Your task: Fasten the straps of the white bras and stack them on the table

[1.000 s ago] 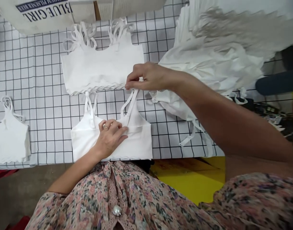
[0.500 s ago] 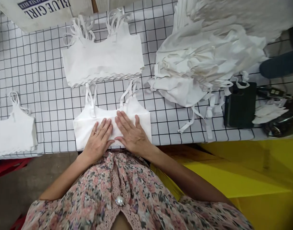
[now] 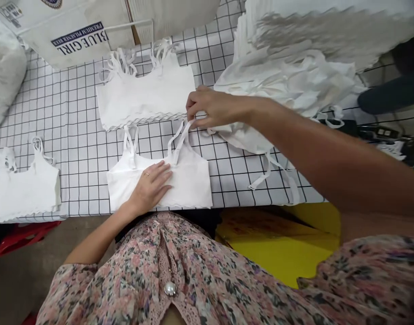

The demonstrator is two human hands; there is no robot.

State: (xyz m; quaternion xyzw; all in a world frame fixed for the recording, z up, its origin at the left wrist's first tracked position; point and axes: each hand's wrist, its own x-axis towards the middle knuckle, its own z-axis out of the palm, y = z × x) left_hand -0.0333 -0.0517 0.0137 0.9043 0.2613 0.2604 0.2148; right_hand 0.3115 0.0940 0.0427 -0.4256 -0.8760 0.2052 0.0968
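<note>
White cropped cloth top with thin straps (image 3: pixel 191 185), flat under one palm, one strap pinched

Head view. Lies at the near edge of a table spread with white, black-gridded cloth (image 3: pixel 235 167), straps pointing away from the wearer of the camera. Pressed from above by the left hand (image 3: pixel 151 187), palm down, fingers stretched out over the middle of the front, nothing gripped between them. Pinched at the upper end of its narrow white right strap (image 3: pixel 183 141) by the right hand (image 3: pixel 207 106), thumb and fingertips brought together there, just beside the lower right corner of a neat stack of white scalloped-hem tops (image 3: pixel 152 95).

Seems to be at the step of setting straps straight on a smoothed-out garment. Calls next, by that reading, for laying the pinched strap flat and untwisted, matching the narrow white left strap (image 3: pixel 132 158), without dragging cloth from under the palm.

Hidden: fabric beneath the left hand, and part of a loose white garment heap (image 3: pixel 288 85) behind the right forearm (image 3: pixel 315 144). Cut off: white strappy tops (image 3: pixel 27 194) at the left frame edge, and an off-white printed cardboard box (image 3: pixel 81 40) at the upper edge. Hard to make out: exact fingertip contact on the strap, and small dark objects at far right (image 3: pixel 383 132). Cannot tell single layer from several.
</note>
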